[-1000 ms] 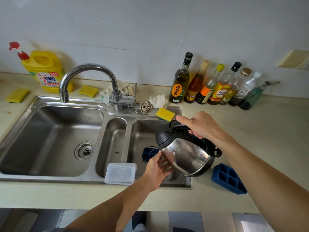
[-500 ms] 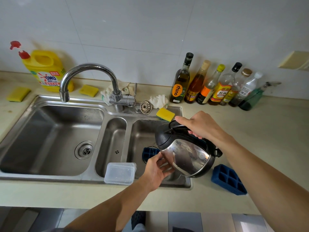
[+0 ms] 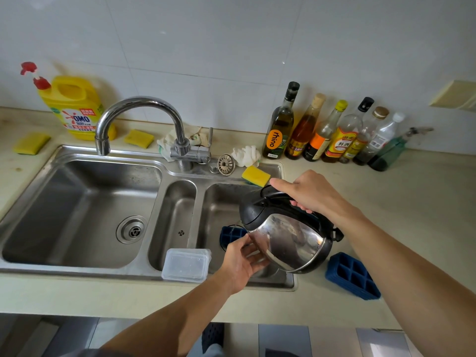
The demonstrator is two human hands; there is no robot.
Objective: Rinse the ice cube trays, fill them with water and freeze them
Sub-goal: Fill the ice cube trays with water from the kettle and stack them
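Observation:
My right hand [image 3: 309, 193] grips the black handle of a steel kettle [image 3: 288, 238], which is tilted to the left over the right sink basin [image 3: 221, 202]. A blue ice cube tray [image 3: 231, 234] lies in that basin under the kettle's spout, partly hidden by the kettle and my left hand. My left hand [image 3: 242, 264] holds the near end of that tray; its fingertips are hidden behind the kettle's body. A second blue ice cube tray [image 3: 353, 275] rests on the counter right of the sink.
A clear plastic lidded box [image 3: 185, 265] sits on the sink's front rim. The tap [image 3: 144, 117] arches over the left basin [image 3: 85, 212]. Several bottles [image 3: 332, 132] line the back wall. Yellow sponges [image 3: 256, 176] and a yellow detergent jug [image 3: 74, 109] stand behind the sink.
The kettle has tipped slightly further to the left; both hands stay in nearly the same place.

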